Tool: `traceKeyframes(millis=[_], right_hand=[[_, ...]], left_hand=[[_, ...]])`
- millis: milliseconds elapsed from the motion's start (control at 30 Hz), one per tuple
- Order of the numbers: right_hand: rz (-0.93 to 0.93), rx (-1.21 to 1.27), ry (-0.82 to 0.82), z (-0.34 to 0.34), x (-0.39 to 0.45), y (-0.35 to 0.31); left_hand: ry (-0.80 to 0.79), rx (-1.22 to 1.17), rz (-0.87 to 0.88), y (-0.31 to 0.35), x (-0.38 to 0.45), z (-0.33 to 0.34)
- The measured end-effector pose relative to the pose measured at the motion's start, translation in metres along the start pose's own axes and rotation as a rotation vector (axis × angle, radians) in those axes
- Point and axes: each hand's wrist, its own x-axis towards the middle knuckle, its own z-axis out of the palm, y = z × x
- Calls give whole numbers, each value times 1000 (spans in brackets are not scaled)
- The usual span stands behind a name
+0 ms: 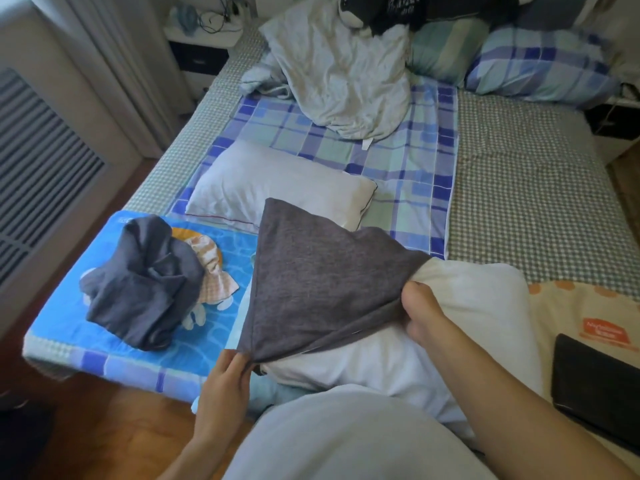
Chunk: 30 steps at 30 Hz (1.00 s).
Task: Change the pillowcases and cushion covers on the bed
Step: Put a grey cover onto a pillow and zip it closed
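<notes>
At six o'clock on the bed (519, 188), the grey pillowcase (322, 282) is being pinched by left hand (225, 386) and right hand (420, 315) fingers over the white pillow (467, 306); it is apparently bunching, risking a snagged corner.

Bare checked sheet (519, 188) right of pillows (277, 181)

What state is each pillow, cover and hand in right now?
Grey pillowcase: partly over one corner of the near pillow.
Near white pillow: mostly bare.
Far white pillow: bare, lying flat.
Dark cover: crumpled in a heap.
Left hand: pinching the pillowcase edge.
Right hand: gripping the pillowcase edge.
</notes>
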Motion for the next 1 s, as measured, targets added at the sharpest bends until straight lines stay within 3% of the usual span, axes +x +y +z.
traceKeyframes(millis=[133,233,300,367,400,467,600,667,833,900,1000], right_hand=[[-34,-17,-91,10,2,8],[-194,-308,-91,20,-12,19],[-301,-444,-71,19,-23,24],[-332,-497,-99,10,-33,31],[-339,-509,-130,4,-36,35],[-329,-521,-189,-6,-42,43],[-305,-493,-301,-13,-65,51],[-270,-314,-327,-21,-78,47],[-62,743,-476,-49,-83,-10],[-36,952,-478,-50,-73,-30],[-56,1074,-427,-56,-69,-51]], left_hand=[[-361,246,-57,-16,-32,-1],[-537,358,-182,-8,4,3],[-436,260,-310,4,48,0],[-149,-166,-429,20,95,-13],[-86,-373,-473,32,117,-21],[-101,-591,-490,59,156,-35],[-144,-542,-491,95,179,-24],[-105,-531,-395,114,165,-9],[79,-539,-250,132,154,-7],[160,-554,-252,133,159,-20],[299,-641,-380,125,169,-42]])
